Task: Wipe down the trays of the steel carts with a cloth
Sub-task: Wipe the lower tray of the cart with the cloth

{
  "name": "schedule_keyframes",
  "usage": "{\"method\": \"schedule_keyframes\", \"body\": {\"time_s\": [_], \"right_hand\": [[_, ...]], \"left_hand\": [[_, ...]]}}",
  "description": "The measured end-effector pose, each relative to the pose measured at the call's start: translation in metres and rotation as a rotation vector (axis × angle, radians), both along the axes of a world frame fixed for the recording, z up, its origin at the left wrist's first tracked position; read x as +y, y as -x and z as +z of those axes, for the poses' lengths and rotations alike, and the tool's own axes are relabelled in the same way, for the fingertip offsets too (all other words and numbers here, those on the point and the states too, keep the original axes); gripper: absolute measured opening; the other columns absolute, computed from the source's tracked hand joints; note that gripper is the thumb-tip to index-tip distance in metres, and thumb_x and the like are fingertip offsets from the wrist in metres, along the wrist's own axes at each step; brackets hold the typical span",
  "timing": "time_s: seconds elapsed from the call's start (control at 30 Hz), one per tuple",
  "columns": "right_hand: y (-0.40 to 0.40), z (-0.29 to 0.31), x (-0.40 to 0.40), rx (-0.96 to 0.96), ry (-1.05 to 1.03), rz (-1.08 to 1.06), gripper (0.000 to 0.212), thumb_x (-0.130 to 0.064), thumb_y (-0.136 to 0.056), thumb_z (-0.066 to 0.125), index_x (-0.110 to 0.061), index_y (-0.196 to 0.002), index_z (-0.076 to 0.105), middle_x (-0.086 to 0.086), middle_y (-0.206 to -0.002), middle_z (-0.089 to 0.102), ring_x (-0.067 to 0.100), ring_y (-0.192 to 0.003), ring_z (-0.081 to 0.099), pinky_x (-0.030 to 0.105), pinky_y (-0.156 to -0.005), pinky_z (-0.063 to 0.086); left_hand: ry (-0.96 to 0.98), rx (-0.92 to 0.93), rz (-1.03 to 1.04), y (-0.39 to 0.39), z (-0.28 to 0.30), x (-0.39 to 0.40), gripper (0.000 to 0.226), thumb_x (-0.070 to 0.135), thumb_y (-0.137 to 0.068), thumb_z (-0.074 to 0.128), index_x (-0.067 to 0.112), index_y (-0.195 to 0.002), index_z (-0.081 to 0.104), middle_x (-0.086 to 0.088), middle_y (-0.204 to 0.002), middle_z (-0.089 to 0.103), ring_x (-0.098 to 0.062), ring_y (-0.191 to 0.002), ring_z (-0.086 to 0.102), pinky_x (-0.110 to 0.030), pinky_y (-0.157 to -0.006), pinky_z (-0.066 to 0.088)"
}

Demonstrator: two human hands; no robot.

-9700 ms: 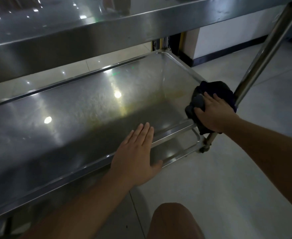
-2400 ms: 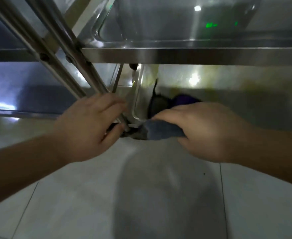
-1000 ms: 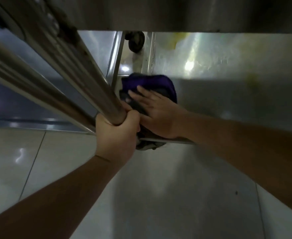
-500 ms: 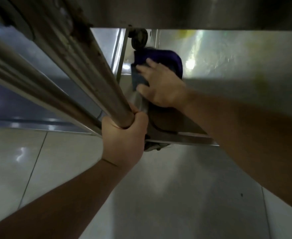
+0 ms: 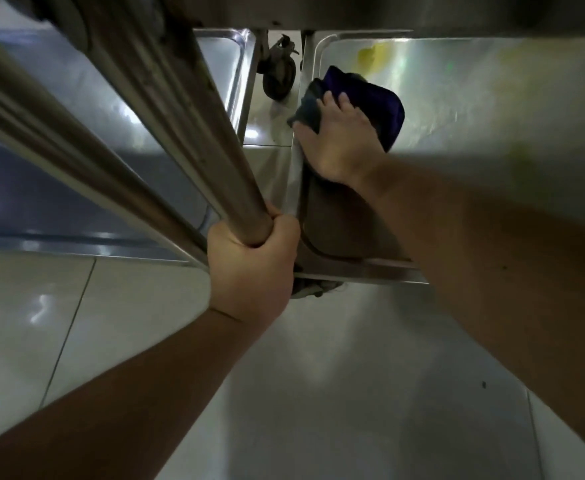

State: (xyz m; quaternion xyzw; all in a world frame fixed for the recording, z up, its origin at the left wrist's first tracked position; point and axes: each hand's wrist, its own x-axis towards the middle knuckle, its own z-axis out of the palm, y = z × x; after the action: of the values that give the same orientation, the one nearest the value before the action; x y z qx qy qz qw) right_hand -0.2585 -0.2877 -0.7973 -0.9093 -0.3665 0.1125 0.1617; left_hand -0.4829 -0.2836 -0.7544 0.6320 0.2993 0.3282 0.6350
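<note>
A dark purple cloth (image 5: 370,98) is being pressed flat by the right hand (image 5: 339,140), fingers spread, near the far corner of the steel bottom tray (image 5: 492,116). A round steel post (image 5: 215,150) is being gripped by the left hand (image 5: 249,268), probably for keeping the cart steady.

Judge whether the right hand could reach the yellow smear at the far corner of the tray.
Probably yes: the right hand and cloth lie just short of the yellow smear, with bare tray between.
</note>
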Motion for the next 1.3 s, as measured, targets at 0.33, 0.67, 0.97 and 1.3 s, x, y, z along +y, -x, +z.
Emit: {"method": "schedule_keyframes", "body": {"time_s": [0.33,0.67,0.97,1.3], "right_hand": [[0.11,0.001,-0.121,0.042,0.007,0.439,0.073,-0.059,-0.102,0.033,-0.027,-0.166,0.019,-0.01,-0.173,0.013,0.01,-0.159,0.0,0.027,-0.124,-0.006],[0.015,0.004,-0.167,0.028,0.116,0.332,0.072,-0.072,-0.1,0.025,-0.042,-0.164,0.012,-0.015,-0.173,0.006,0.008,-0.159,0.0,0.038,-0.13,0.004],[0.081,-0.005,-0.037,-0.019,0.11,0.3,0.077,-0.063,-0.101,0.013,-0.024,-0.167,0.0,-0.003,-0.174,-0.008,0.021,-0.159,-0.014,0.049,-0.129,0.0],[0.094,-0.01,-0.152,-0.105,0.089,0.636,0.078,-0.068,-0.102,0.022,-0.028,-0.167,0.003,-0.01,-0.174,0.003,0.008,-0.159,-0.007,0.032,-0.129,-0.003]], "left_hand": [[0.028,0.033,-0.034,0.0,0.002,-0.001,0.05,-0.005,-0.087,0.059,0.027,-0.049,0.053,0.004,-0.05,0.049,-0.011,-0.048,0.05,-0.022,-0.05,0.045],[-0.018,0.07,0.001,0.001,0.006,-0.001,0.031,0.007,-0.078,0.059,0.019,-0.052,0.049,-0.005,-0.05,0.044,-0.014,-0.044,0.047,-0.023,-0.045,0.04],[-0.004,0.082,0.014,0.001,0.007,-0.001,0.028,0.007,-0.079,0.062,0.015,-0.053,0.055,0.0,-0.052,0.054,-0.018,-0.055,0.053,-0.027,-0.06,0.046],[0.027,0.137,0.137,0.001,0.009,-0.007,0.013,0.017,-0.077,0.066,0.004,-0.074,0.062,-0.006,-0.063,0.052,-0.018,-0.065,0.054,-0.031,-0.063,0.047]]}}
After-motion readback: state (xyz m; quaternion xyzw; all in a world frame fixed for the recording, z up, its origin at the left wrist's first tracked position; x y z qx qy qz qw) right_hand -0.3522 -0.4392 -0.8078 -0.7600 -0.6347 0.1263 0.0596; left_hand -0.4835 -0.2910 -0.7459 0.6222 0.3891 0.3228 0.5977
